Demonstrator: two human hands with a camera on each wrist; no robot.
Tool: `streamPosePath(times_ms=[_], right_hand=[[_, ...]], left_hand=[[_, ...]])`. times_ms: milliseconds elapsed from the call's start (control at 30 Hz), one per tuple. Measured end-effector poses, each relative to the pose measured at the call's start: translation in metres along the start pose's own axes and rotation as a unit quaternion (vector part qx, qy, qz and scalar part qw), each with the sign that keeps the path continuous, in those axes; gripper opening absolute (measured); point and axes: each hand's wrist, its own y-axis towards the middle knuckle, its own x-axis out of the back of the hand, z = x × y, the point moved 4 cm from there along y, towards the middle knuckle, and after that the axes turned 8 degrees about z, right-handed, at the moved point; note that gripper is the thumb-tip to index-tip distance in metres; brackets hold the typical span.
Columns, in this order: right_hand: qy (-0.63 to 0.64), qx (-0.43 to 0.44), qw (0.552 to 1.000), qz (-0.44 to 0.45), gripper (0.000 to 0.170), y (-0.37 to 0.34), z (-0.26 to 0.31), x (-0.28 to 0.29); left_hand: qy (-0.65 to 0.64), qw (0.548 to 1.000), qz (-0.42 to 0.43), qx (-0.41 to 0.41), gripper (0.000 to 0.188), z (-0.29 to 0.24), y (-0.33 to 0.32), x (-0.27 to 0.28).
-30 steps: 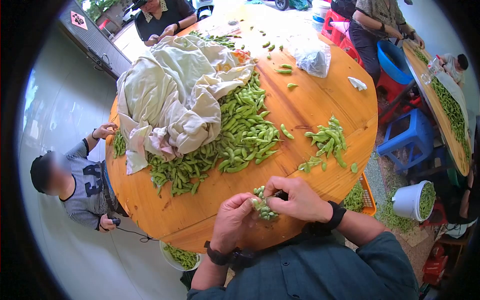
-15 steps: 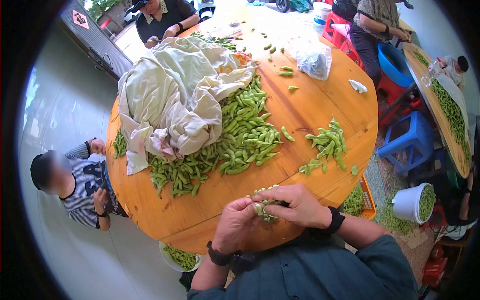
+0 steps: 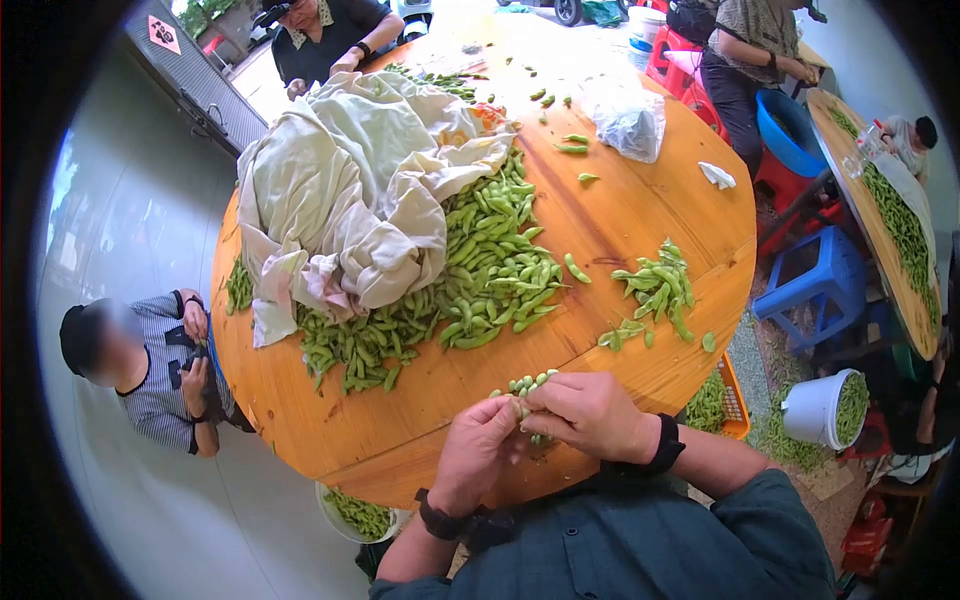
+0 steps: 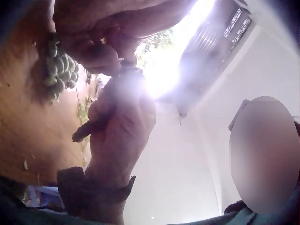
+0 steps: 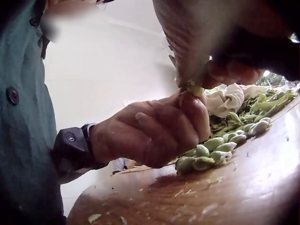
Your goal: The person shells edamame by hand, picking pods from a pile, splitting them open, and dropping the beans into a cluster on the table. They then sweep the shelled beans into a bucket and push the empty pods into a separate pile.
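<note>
My left hand (image 3: 478, 445) and right hand (image 3: 595, 410) meet fingertip to fingertip close over the near edge of the wooden table (image 3: 420, 430). Between them, in the right wrist view, they pinch a small green pod (image 5: 194, 89), mostly hidden by the fingers. Right behind the hands lies a low heap of plump green beans (image 3: 530, 383), partly covered by the right hand. Farther back, a large pile of green soybean pods (image 3: 500, 250) spreads out from under a crumpled pale cloth (image 3: 350, 190).
To the right lies a smaller cluster of pods (image 3: 660, 280). A plastic bag (image 3: 628, 125) and a white tissue (image 3: 716, 174) rest beyond it. Below the right edge stand an orange crate (image 3: 738, 400) and a white bucket (image 3: 812, 408). Other people sit or stand around.
My right hand has shifted slightly toward the left one, and the fingertips now close together over the pod. The bean heap shows beyond the fingers. The person at left has brought both hands together.
</note>
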Motion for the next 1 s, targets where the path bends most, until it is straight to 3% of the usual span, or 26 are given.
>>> streamPosePath(times_ms=[133, 233, 300, 400, 533, 733, 800, 833, 867, 933, 1000], right_hand=[[-0.043, 0.018, 0.999, -0.001, 0.018, 0.002, 0.004, 0.003], [-0.068, 0.038, 0.997, 0.017, 0.018, 0.004, 0.006, 0.004], [-0.097, 0.045, 0.994, 0.022, 0.018, 0.004, 0.006, 0.002], [-0.110, 0.050, 0.992, 0.030, 0.016, 0.004, 0.005, 0.000], [-0.142, 0.050, 0.987, 0.054, 0.013, 0.003, 0.005, -0.001], [-0.096, -0.026, 0.995, 0.032, 0.016, -0.001, -0.014, 0.010], [-0.136, -0.083, 0.987, -0.025, 0.019, -0.005, -0.029, 0.031], [-0.137, -0.083, 0.987, -0.025, 0.019, -0.007, -0.034, 0.040], [-0.189, -0.118, 0.975, -0.024, 0.018, -0.010, -0.041, 0.051], [-0.243, -0.151, 0.958, -0.024, 0.018, -0.013, -0.048, 0.066], [-0.295, -0.177, 0.936, -0.073, 0.021, -0.016, -0.048, 0.080]], left_hand=[[-0.076, 0.997, 0.027, 0.004, 0.023, 0.005, 0.003, 0.001], [-0.040, 0.999, 0.010, 0.004, 0.026, 0.001, 0.001, -0.002], [0.074, 0.997, -0.014, -0.029, 0.029, -0.006, -0.002, -0.005], [0.139, 0.989, 0.006, -0.045, 0.031, -0.010, -0.004, -0.005], [0.158, 0.986, -0.001, -0.046, 0.032, -0.015, -0.004, -0.009], [0.248, 0.965, -0.059, -0.058, 0.025, -0.021, 0.000, 0.008], [0.455, 0.858, -0.137, -0.193, 0.019, -0.037, -0.002, 0.017], [0.506, 0.830, -0.154, -0.178, 0.015, -0.045, -0.005, 0.013], [0.506, 0.830, -0.153, -0.179, 0.015, -0.046, -0.006, 0.014], [0.587, 0.773, -0.148, -0.190, 0.016, -0.047, -0.006, 0.012], [0.592, 0.767, -0.135, -0.208, 0.016, -0.043, -0.006, 0.008]])
